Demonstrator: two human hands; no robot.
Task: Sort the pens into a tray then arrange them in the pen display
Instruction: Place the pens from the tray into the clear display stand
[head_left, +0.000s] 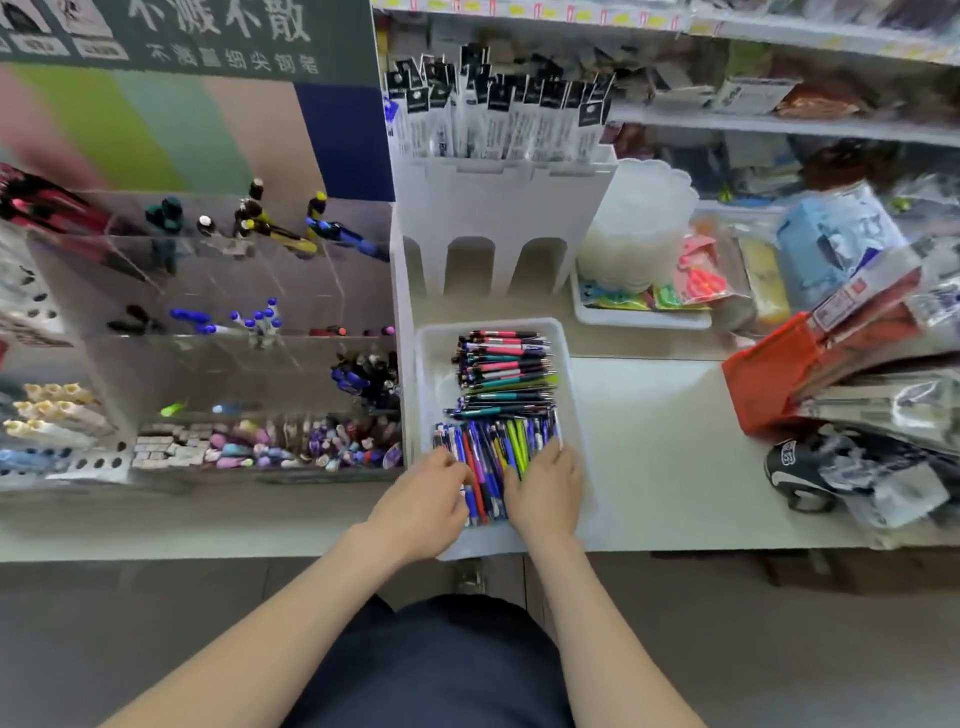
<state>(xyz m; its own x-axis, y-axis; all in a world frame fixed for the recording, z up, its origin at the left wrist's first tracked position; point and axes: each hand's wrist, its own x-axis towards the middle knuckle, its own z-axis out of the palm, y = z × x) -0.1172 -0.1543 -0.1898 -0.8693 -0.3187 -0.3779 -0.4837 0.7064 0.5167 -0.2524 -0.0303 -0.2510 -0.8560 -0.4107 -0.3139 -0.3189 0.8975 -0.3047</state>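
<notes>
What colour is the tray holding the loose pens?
White, a rectangular plastic tray, clearest in the head view.

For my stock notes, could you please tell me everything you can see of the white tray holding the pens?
The white tray is a shallow rectangular bin of plastic-looking material with rounded corners, lying flat on the pale counter beside the pen display. Pens lie in it: one group crosswise at the far end, another lengthwise nearer. The left hand and right hand touch the near pens, hiding part of its near rim.
</notes>
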